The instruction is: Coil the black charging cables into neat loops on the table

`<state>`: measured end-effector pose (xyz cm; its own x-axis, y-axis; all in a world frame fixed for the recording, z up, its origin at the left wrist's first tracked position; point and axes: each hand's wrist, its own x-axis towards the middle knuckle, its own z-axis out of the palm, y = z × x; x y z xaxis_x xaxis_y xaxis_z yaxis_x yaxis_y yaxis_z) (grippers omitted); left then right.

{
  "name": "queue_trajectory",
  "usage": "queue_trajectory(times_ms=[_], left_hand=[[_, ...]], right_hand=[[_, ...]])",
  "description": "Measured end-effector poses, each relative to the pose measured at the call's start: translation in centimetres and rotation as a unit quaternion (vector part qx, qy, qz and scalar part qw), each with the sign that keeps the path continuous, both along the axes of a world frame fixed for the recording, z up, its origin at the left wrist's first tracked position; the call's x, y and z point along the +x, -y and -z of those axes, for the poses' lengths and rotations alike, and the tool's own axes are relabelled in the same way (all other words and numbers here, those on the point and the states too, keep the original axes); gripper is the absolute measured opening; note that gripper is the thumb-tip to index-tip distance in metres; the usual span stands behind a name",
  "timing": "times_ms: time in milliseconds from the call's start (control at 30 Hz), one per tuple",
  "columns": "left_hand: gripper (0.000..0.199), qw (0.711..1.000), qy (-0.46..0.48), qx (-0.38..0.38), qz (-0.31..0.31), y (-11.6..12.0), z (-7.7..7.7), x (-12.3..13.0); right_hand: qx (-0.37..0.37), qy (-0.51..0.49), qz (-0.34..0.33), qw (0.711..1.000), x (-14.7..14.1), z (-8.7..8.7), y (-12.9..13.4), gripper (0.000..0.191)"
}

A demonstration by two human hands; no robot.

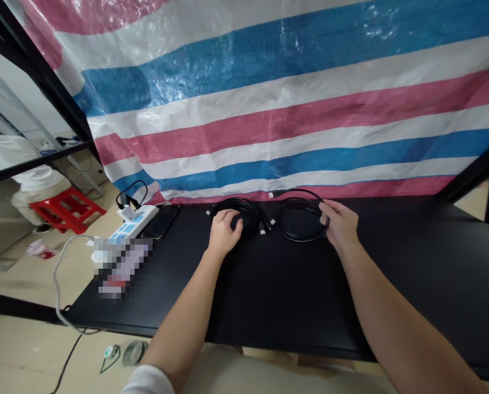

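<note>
Head cam, the only view: blk table across center & lower frame, striped sheet (red/white/blue) hanging behind it, filling most of upper frame. Two lots of blk cable lie just beside each other nr frame center.

L hand, center of frame, is over the front-L part of the thicker cable bundle; fingers bent & slightly spread, thumb apart from them. Can't tell if they grip any strands or just rest there. Bundle's on the table, w/ light-tipped plugs sticking out at its L & R ends.

R hand, R of center, has thumb & fingers pinched on the R side of the thinner cable coil. Coil is a loose ring, just R of the bundle; one plug end sticks out at its upper L, by the sheet's bottom edge.

L part of frame: white power strip w/ adapter & cords plugged in, dark phone just R of it, pixelated item below, too blurred to ID. Far L, beyond the table: red stool w/ a seated person, white top.
</note>
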<state>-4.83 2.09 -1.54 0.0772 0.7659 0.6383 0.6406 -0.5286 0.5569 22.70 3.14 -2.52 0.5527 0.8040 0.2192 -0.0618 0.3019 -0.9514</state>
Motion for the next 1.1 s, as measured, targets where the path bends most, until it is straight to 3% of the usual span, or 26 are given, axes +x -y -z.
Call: queue_trajectory(times_ms=[100,233,467,600,667,800,867,933,1033,1100], left_hand=[[0.036,0.999,-0.002,0.019,0.047,0.9,-0.2,0.9],[0.057,0.992,0.003,0.002,0.127,2.0,-0.2,2.5],[0.02,0.987,0.035,-0.059,0.146,1.9,0.2,3.8],[0.012,0.987,0.113,-0.074,0.082,1.6,-0.1,3.3],[0.02,0.979,0.177,-0.091,0.037,1.4,-0.4,2.9],[0.051,0.921,0.376,-0.098,0.01,0.6,-0.8,2.1],[0.058,0.879,0.461,-0.117,0.035,0.2,-1.0,1.9],[0.06,0.845,0.511,-0.146,0.055,0.0,-1.2,1.7],[0.06,0.82,0.542,-0.172,0.068,0.1,-1.4,1.7],[0.06,0.815,0.544,-0.186,0.078,0.2,-1.6,1.7]], right_hand=[[0.027,-0.063,-0.091,0.993,-0.5,-0.9,0.7,0.025],[0.017,-0.07,-0.178,0.981,-1.4,-2.0,1.8,0.024],[-0.019,-0.009,-0.26,0.965,-2.6,-2.3,2.4,0.026],[-0.006,-0.02,-0.18,0.984,-0.9,-2.3,2.2,0.028],[0.012,-0.055,-0.11,0.992,0.8,-2.0,1.9,0.03],[0.036,-0.086,-0.013,0.996,4.0,-0.4,0.9,0.014],[0.007,-0.012,0.052,0.999,4.6,0.4,0.4,0.006],[-0.029,0.123,0.075,0.989,4.6,1.0,0.0,0.011],[-0.073,0.332,-0.005,0.94,3.9,1.5,-0.1,0.021],[-0.087,0.422,-0.074,0.9,3.5,1.6,0.0,0.023]])
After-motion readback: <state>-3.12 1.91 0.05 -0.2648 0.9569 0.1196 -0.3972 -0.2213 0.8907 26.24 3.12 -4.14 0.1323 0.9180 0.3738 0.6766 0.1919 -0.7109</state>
